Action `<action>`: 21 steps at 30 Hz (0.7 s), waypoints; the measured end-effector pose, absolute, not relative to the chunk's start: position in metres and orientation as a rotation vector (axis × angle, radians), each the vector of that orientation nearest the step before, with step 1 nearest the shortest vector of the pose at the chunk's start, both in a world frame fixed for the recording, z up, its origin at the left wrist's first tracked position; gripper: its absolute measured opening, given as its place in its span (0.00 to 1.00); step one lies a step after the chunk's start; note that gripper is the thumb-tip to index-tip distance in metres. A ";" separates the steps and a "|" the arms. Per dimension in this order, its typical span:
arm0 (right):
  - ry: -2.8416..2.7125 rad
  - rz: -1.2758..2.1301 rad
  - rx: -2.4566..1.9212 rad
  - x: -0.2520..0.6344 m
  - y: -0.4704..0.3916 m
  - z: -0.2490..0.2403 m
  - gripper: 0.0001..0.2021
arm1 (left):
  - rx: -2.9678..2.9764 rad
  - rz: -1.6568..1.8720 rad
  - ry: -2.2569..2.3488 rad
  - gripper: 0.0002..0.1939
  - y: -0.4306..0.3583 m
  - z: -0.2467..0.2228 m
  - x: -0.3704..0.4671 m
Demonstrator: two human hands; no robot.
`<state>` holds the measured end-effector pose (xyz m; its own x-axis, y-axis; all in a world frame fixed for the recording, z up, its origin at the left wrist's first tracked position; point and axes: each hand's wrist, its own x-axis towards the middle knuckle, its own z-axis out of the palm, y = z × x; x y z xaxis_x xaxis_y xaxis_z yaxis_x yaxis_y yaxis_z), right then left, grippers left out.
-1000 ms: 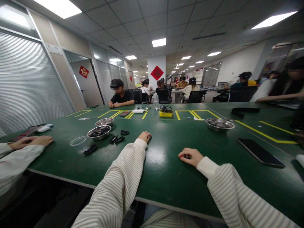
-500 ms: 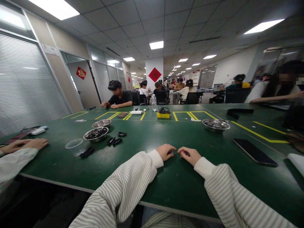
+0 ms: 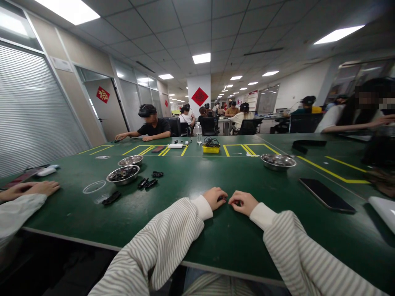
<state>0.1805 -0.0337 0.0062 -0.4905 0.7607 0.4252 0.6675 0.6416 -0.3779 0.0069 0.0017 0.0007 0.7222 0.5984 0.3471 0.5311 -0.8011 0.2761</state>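
My left hand (image 3: pixel 215 199) rests low over the green table (image 3: pixel 182 181), its fingers curled round a small dark thing that is mostly hidden. Close beside it, my right hand (image 3: pixel 245 202) is closed in a pinch; whatever lies between thumb and fingers is too small to name. The fingertips of both hands nearly meet. Off to the left are several black plastic pieces (image 3: pixel 147 183) lying loose, and a steel bowl (image 3: pixel 122 181) filled with similar dark parts. A clear plastic cup (image 3: pixel 101 199) stands beside one more black piece (image 3: pixel 111 198).
A second steel bowl (image 3: pixel 135 159) sits behind the first, another (image 3: pixel 278 165) at the right. Also on the table are a phone (image 3: pixel 326 195), a yellow box (image 3: pixel 211 150) with black cables and a bottle (image 3: pixel 199 135). Another person's hands (image 3: pixel 41 188) rest at the left edge.
My right hand has shifted slightly left and its fingers are drawn closer together. My left hand barely moves. The person across the table has stretched an arm out to the left.
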 end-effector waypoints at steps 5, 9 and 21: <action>-2.300 0.205 -1.127 0.182 -0.031 0.004 0.10 | 2.772 0.677 0.986 0.10 0.001 0.000 0.006; -2.295 0.232 -1.183 0.183 -0.031 0.005 0.10 | 2.766 0.647 1.005 0.09 0.000 0.002 0.005; -1.841 0.691 -1.149 0.179 -0.033 0.008 0.09 | 2.609 0.917 0.991 0.08 -0.008 0.001 0.009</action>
